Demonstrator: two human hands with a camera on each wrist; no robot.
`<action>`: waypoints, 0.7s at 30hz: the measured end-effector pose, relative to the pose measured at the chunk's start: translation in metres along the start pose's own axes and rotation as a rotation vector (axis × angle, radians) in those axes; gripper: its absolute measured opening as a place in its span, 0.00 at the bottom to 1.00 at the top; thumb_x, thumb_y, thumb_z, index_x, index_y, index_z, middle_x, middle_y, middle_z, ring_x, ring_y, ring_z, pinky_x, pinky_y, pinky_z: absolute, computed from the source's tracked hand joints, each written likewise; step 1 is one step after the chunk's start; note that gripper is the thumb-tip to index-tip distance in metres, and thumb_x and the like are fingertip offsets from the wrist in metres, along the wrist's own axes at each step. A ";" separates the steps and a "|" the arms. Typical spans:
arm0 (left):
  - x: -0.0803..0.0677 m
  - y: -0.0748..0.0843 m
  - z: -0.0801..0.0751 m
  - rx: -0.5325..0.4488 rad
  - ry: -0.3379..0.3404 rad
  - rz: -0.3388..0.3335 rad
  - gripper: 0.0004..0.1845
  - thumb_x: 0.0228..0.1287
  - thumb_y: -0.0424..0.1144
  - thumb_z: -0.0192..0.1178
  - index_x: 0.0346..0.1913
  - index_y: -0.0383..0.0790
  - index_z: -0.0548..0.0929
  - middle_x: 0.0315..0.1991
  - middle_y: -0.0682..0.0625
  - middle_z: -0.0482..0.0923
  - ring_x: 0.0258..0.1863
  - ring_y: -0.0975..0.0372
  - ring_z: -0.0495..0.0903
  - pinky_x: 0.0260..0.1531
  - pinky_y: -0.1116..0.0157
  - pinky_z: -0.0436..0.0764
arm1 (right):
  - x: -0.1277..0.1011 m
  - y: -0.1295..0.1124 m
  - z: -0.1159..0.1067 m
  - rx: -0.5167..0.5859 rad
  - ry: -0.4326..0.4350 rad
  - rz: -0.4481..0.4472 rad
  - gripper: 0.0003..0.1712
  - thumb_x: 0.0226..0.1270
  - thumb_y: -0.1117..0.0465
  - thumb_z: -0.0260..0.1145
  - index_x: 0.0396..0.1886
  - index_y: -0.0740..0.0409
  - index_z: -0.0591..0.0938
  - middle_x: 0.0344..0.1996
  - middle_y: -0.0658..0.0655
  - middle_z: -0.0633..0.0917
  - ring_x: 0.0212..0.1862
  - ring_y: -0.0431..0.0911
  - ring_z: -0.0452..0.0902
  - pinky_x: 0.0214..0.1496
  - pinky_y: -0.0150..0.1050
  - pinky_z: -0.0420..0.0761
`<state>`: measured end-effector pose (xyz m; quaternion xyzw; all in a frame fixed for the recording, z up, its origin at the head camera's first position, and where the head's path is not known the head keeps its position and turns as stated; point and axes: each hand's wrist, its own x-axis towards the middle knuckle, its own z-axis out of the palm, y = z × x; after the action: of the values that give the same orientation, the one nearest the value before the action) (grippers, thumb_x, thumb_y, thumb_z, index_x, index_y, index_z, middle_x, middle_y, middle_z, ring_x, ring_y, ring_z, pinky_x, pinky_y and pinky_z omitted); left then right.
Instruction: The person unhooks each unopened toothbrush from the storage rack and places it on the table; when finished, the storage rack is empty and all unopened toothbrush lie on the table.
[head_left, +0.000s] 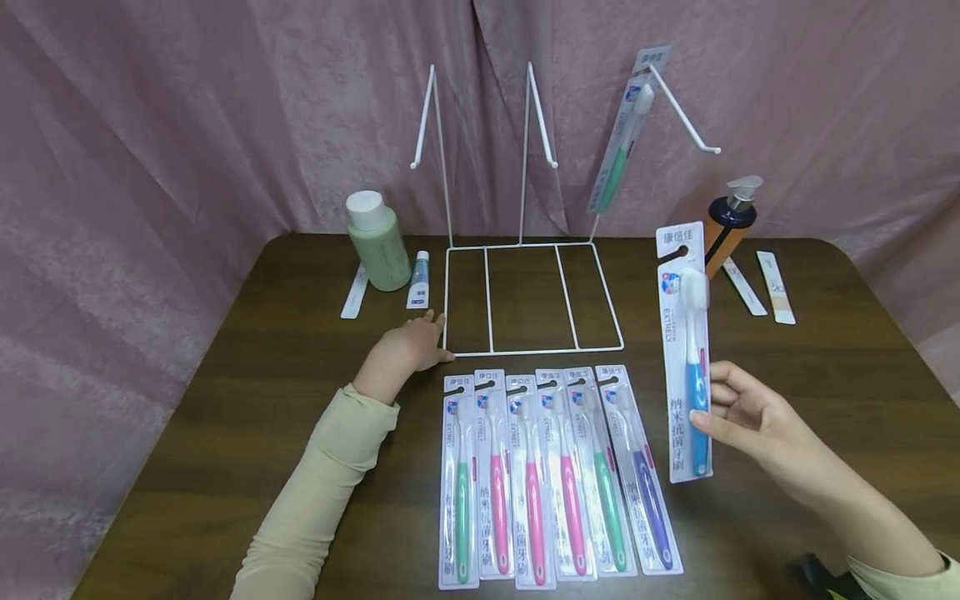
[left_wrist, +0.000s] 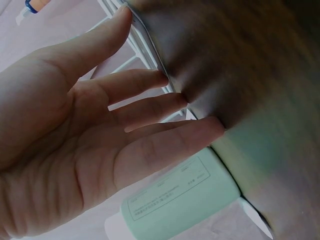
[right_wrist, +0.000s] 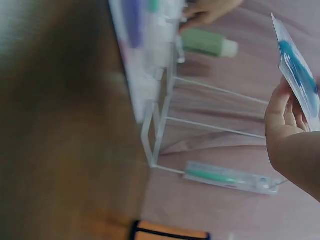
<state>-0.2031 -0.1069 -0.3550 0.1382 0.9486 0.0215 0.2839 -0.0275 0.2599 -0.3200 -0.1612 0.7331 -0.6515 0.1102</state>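
Observation:
My right hand (head_left: 750,417) pinches a packaged blue toothbrush (head_left: 697,408) by its lower part, thumb in front. The package is upright above the table, right of the rack. My left hand (head_left: 408,346) rests at the near left corner of the white wire rack (head_left: 540,353); in the left wrist view its fingers (left_wrist: 145,112) are extended and grip nothing. One packaged green toothbrush (head_left: 617,167) hangs from the rack's right hook (head_left: 686,117). Several packaged toothbrushes (head_left: 534,517) with green, pink and purple handles lie in a row in front of the rack.
A green bottle with a white cap (head_left: 381,250) and a small blue-white tube (head_left: 419,283) stand left of the rack. An amber pump bottle (head_left: 727,229) is behind the held package. Flat strips (head_left: 776,287) lie at right. A pink curtain (head_left: 225,125) hangs behind the table.

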 end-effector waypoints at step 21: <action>0.002 0.000 0.000 -0.006 -0.010 0.000 0.40 0.69 0.51 0.50 0.73 0.34 0.45 0.74 0.37 0.40 0.71 0.42 0.47 0.66 0.46 0.55 | -0.043 0.050 0.003 -0.174 0.001 0.583 0.32 0.63 0.58 0.65 0.54 0.75 0.60 0.42 0.63 0.83 0.37 0.48 0.82 0.37 0.40 0.82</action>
<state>-0.2044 -0.1063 -0.3560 0.1376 0.9470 0.0236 0.2892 0.0084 0.2784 -0.3721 0.0472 0.8015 -0.5274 0.2780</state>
